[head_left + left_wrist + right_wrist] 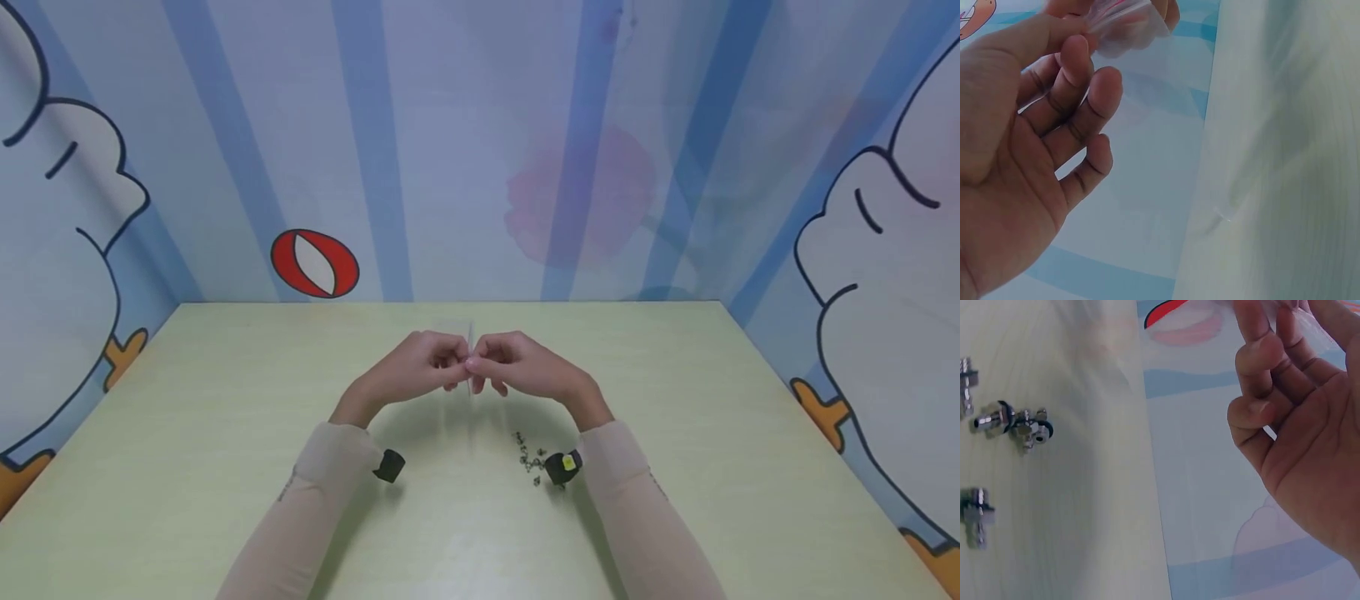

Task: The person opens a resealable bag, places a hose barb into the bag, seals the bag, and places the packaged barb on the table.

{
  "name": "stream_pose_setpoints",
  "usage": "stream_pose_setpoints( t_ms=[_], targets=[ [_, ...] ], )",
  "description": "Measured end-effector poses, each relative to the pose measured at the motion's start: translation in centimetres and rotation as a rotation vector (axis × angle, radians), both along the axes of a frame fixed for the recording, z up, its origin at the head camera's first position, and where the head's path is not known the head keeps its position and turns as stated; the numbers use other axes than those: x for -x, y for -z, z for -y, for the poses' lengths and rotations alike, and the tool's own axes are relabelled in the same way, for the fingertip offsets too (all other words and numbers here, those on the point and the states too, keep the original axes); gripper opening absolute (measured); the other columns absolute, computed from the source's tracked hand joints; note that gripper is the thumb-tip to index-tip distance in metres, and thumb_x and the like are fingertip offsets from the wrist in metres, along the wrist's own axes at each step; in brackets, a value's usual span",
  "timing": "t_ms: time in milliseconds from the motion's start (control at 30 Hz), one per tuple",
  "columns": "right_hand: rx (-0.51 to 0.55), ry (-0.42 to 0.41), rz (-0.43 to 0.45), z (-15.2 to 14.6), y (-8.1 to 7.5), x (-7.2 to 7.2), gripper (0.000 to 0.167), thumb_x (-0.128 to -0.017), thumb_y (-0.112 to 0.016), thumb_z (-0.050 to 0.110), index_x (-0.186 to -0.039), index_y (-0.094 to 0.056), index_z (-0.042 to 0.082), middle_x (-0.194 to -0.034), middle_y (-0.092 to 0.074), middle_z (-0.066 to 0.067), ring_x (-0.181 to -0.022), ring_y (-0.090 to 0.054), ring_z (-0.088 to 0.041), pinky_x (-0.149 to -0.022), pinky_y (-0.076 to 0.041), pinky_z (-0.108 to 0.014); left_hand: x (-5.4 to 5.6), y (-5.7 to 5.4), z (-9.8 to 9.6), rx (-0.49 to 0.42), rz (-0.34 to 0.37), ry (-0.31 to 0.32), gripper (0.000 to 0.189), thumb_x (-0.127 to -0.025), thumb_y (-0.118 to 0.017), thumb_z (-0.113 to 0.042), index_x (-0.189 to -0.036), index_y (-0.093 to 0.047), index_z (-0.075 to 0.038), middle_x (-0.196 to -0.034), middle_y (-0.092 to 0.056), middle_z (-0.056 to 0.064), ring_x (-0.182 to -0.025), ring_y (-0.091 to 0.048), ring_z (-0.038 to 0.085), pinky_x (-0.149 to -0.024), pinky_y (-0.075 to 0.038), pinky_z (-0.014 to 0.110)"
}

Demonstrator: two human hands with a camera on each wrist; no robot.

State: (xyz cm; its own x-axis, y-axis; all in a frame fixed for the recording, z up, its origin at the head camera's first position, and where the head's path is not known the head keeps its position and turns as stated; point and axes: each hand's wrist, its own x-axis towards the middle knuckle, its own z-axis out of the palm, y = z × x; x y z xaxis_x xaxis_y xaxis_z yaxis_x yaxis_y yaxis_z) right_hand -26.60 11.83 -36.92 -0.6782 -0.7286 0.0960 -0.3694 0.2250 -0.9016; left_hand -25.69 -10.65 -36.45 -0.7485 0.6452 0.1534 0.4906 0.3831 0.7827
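Over the middle of the table, my left hand [416,364] and right hand [532,367] meet at the fingertips. Between them is a clear zip-lock plastic bag [1132,28] with a red line near its top, seen almost edge-on in the head view. Thumb and forefinger of each hand pinch it, while the other fingers curl loosely. In the right wrist view, the bag [1319,325] is partly hidden behind the right fingers. Several small metal fittings [1029,428] with dark rings lie on the table, nearer my right forearm.
The pale table [225,467] reaches back to a wall [465,167] with blue stripes and cartoon figures. A black wrist camera [388,467] sits by the left cuff, and another camera [562,467] by the right cuff overlaps the scattered fittings in the head view.
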Motion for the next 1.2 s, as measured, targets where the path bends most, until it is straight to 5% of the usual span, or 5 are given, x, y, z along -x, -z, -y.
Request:
stream_pose_setpoints(
  t_ms=[100,400,700,1200],
  targets=[
    [-0.012,0.014,-0.035,0.1,0.1,0.0,0.022,-0.104,-0.054,0.026,-0.097,-0.063,0.008,-0.088,-0.066,-0.014,-0.07,-0.043,-0.049,-0.062,-0.038,-0.032,0.0,0.2,0.1,0.017,-0.013,0.013,0.011,-0.1,-0.059,-0.017,-0.092,-0.065,-0.011,-0.076,-0.062,0.005,-0.073,-0.057,0.037,-0.065,-0.046,0.034],
    [0.018,-0.041,-0.066,0.0,0.2,0.2,0.02,-0.106,-0.05,0.02,-0.098,-0.064,0.008,-0.093,-0.066,-0.008,-0.068,-0.054,-0.028,-0.068,-0.045,-0.049,0.2,0.4,0.7,0.04,-0.024,0.01,0.012,-0.101,-0.061,-0.027,-0.098,-0.068,-0.018,-0.09,-0.065,0.002,-0.08,-0.06,0.025,-0.072,-0.049,0.038],
    [0.011,-0.018,-0.053,-0.4,-0.6,0.0,0.024,-0.106,-0.05,0.022,-0.096,-0.066,0.008,-0.087,-0.062,-0.012,-0.072,-0.051,-0.046,-0.065,-0.041,-0.041,0.1,-0.2,1.1,-0.035,0.03,0.033,0.014,-0.101,-0.061,-0.025,-0.096,-0.069,-0.014,-0.089,-0.064,0.005,-0.084,-0.059,0.042,-0.075,-0.049,0.049],
    [-0.04,0.107,-0.028,-1.5,-0.5,0.4,0.024,-0.104,-0.051,0.016,-0.086,-0.062,0.003,-0.079,-0.064,-0.013,-0.089,-0.066,-0.044,-0.077,-0.044,-0.046,0.1,-0.8,1.7,-0.001,0.044,-0.033,0.014,-0.099,-0.06,-0.022,-0.089,-0.066,-0.015,-0.084,-0.063,0.014,-0.083,-0.058,0.042,-0.07,-0.046,0.037]
  ],
)
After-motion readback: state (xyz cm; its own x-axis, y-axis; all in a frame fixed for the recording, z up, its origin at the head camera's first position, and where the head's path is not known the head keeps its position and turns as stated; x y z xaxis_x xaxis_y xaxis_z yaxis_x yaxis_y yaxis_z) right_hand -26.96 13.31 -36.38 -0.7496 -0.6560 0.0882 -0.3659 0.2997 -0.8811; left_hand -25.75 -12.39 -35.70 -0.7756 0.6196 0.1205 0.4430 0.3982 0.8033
